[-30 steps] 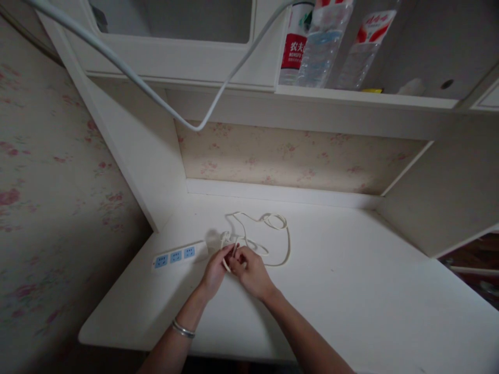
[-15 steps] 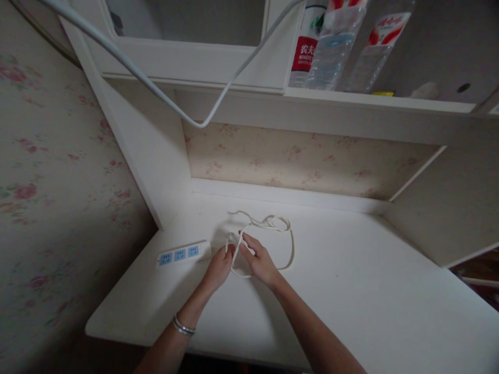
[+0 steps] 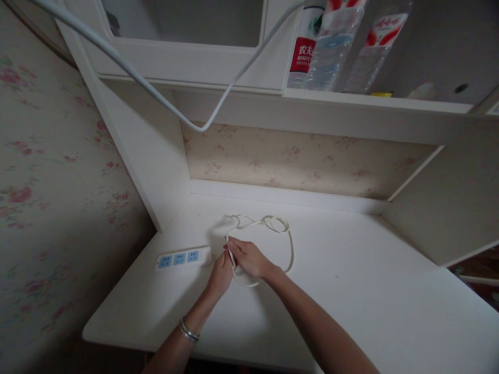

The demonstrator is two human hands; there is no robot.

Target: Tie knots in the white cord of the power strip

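Observation:
A thin cream-white cable (image 3: 292, 249) lies in loose loops on the white desk, its far part curled into a small coil. Both hands meet over the cable's near left side. My left hand (image 3: 220, 274) is closed, fingers pinched around the cable. My right hand (image 3: 250, 258) presses against it from the right, thumb and fingers closed on the same stretch of cable. What lies between the fingertips is mostly hidden. Just left of the hands rests a white power strip (image 3: 205, 254) with three blue sockets. Whether the cable joins it I cannot tell.
The white desk (image 3: 351, 291) has a raised back board and side panels. Above it, a shelf (image 3: 390, 102) holds several plastic bottles (image 3: 331, 57). A thick grey-white cord (image 3: 156, 92) hangs across the upper view. Flowered wallpaper (image 3: 47, 208) covers the left wall.
My right hand has moved left and closed against my left hand. A clear piece seen at my left fingertips is now hidden. The cable's near loop has shifted slightly.

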